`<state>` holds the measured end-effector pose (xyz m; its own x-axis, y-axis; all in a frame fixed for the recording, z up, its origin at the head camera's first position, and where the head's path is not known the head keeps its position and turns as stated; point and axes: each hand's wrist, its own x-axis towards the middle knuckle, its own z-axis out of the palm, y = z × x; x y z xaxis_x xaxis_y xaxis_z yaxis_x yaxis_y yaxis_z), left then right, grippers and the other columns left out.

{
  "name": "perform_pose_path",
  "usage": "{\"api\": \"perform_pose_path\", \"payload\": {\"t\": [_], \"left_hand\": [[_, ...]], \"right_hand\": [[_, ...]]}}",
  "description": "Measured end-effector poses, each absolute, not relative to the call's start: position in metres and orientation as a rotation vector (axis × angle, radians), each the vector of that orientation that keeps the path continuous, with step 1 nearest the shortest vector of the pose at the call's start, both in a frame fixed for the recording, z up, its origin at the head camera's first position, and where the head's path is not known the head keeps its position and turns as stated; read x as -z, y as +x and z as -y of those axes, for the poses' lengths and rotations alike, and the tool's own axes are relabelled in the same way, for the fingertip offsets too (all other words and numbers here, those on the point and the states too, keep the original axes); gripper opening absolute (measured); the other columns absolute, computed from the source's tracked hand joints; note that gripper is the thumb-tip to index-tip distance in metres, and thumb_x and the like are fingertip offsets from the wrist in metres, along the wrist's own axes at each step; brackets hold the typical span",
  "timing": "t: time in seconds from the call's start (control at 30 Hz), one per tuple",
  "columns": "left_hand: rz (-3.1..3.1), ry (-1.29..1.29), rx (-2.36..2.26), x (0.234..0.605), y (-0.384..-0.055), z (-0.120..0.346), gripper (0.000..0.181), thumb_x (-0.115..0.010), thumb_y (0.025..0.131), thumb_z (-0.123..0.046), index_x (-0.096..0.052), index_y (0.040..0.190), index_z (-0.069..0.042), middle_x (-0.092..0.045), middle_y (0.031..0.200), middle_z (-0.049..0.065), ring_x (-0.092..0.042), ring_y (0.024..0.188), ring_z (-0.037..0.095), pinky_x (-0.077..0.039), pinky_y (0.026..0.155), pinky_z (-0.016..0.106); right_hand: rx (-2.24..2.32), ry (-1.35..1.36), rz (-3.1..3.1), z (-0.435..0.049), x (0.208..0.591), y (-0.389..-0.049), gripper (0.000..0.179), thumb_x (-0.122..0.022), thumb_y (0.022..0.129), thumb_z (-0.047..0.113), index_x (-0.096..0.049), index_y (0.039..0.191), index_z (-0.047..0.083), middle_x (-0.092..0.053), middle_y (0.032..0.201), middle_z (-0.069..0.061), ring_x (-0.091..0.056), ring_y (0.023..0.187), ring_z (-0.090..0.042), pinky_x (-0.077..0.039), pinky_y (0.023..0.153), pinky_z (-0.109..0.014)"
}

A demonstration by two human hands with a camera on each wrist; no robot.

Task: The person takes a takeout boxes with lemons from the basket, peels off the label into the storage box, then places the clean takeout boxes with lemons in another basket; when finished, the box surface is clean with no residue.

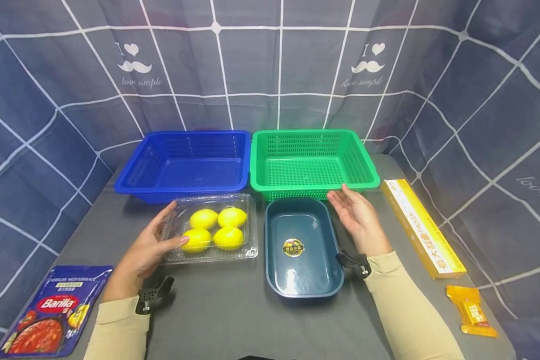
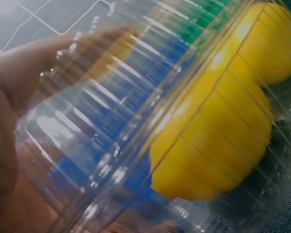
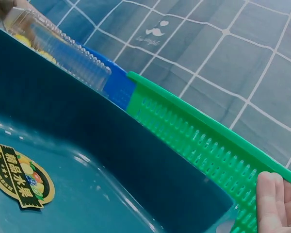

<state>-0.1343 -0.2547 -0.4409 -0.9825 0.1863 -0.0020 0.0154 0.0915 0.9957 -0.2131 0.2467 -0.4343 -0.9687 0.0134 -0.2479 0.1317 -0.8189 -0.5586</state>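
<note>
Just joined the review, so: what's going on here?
A person's left hand holds the left end of a clear plastic clamshell box with four yellow lemons inside. Their right hand, holding nothing, is beside a dark teal rounded rectangular tray, near a green perforated plastic basket. A blue perforated plastic basket stands behind the box. Neither basket holds a lemon.

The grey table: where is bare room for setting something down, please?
The widest free patch of table is in front, between left sleeve and teal tray. A narrower one lies between right sleeve and pasta box. The back middle is crowded: blue basket, green basket, lemon box, tray and right hand are close together.
</note>
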Motion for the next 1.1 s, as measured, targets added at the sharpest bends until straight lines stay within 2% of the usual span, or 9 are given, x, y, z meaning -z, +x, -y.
{"api": "perform_pose_path", "payload": {"t": [0.27,0.53,0.63,0.7,0.77,0.93,0.97,1.03,1.1], "left_hand": [[-2.229,0.192,-2.02,0.443,-0.132,0.253,0.103,-0.077,0.091,0.006,-0.017,0.171,-0.018,-0.003,0.175,0.016,-0.003,0.157,0.041,-0.015,0.119,0.064],[-2.237,0.157,-2.038,0.426,-0.123,0.251,0.101,-0.079,0.09,0.003,-0.022,0.17,-0.02,-0.004,0.175,0.013,0.005,0.158,0.035,-0.001,0.123,0.062],[-2.241,0.141,-2.02,0.422,-0.12,0.251,0.099,-0.079,0.092,0.001,-0.023,0.17,-0.021,-0.004,0.175,0.013,0.007,0.157,0.038,-0.019,0.124,0.043],[-2.234,0.141,-2.029,0.42,-0.118,0.251,0.097,-0.078,0.093,0.002,-0.024,0.17,-0.02,-0.004,0.175,0.014,0.008,0.156,0.041,-0.04,0.114,0.035],[-2.235,0.146,-2.042,0.418,-0.117,0.251,0.095,-0.077,0.093,0.002,-0.025,0.17,-0.019,-0.004,0.175,0.014,0.008,0.156,0.042,-0.042,0.109,0.026],[-2.256,0.143,-2.072,0.41,-0.114,0.249,0.091,-0.077,0.094,0.002,-0.027,0.169,-0.017,-0.006,0.175,0.012,0.009,0.155,0.044,-0.038,0.112,0.025],[-2.256,0.135,-2.075,0.408,-0.113,0.249,0.09,-0.076,0.095,0.002,-0.028,0.169,-0.017,-0.005,0.175,0.013,0.008,0.155,0.045,-0.045,0.107,0.027],[-2.238,0.123,-2.09,0.405,-0.111,0.25,0.089,-0.075,0.095,0.003,-0.029,0.168,-0.016,-0.005,0.175,0.014,0.005,0.155,0.046,-0.057,0.089,0.025],[-2.209,0.131,-2.114,0.403,-0.109,0.249,0.087,-0.074,0.095,0.005,-0.03,0.168,-0.014,-0.006,0.174,0.016,-0.014,0.154,0.042,-0.06,0.072,0.024]], "right_hand": [[2.949,0.394,-0.891,-0.245,0.439,-0.212,0.007,-0.055,0.107,0.0,-0.055,0.101,-0.002,-0.05,0.111,-0.019,-0.061,0.102,-0.026,-0.049,0.107,-0.036],[2.974,0.397,-0.825,-0.243,0.439,-0.213,0.005,-0.055,0.107,0.0,-0.051,0.106,-0.002,-0.051,0.111,-0.019,-0.063,0.1,-0.027,-0.05,0.107,-0.036],[2.972,0.397,-0.834,-0.243,0.44,-0.213,0.006,-0.055,0.107,0.001,-0.05,0.109,-0.001,-0.052,0.11,-0.018,-0.063,0.099,-0.026,-0.05,0.106,-0.036],[2.972,0.397,-0.818,-0.243,0.441,-0.214,0.006,-0.055,0.106,0.001,-0.05,0.109,-0.001,-0.052,0.109,-0.018,-0.063,0.099,-0.026,-0.05,0.106,-0.037],[2.978,0.4,-0.825,-0.242,0.442,-0.214,0.006,-0.056,0.106,0.001,-0.05,0.108,-0.002,-0.054,0.107,-0.019,-0.064,0.098,-0.026,-0.051,0.105,-0.037],[2.992,0.38,-0.813,-0.242,0.441,-0.215,0.006,-0.058,0.105,0.003,-0.053,0.106,-0.002,-0.058,0.102,-0.018,-0.066,0.096,-0.026,-0.051,0.105,-0.036],[2.99,0.377,-0.819,-0.242,0.441,-0.215,0.006,-0.057,0.105,0.003,-0.053,0.106,-0.001,-0.058,0.102,-0.018,-0.065,0.096,-0.026,-0.051,0.105,-0.036],[2.984,0.385,-0.829,-0.242,0.44,-0.215,0.006,-0.057,0.106,0.003,-0.052,0.107,-0.001,-0.057,0.103,-0.018,-0.065,0.096,-0.026,-0.051,0.105,-0.036],[2.984,0.391,-0.84,-0.242,0.441,-0.215,0.006,-0.055,0.106,0.003,-0.051,0.108,-0.001,-0.056,0.104,-0.018,-0.065,0.097,-0.026,-0.051,0.106,-0.036]]}}
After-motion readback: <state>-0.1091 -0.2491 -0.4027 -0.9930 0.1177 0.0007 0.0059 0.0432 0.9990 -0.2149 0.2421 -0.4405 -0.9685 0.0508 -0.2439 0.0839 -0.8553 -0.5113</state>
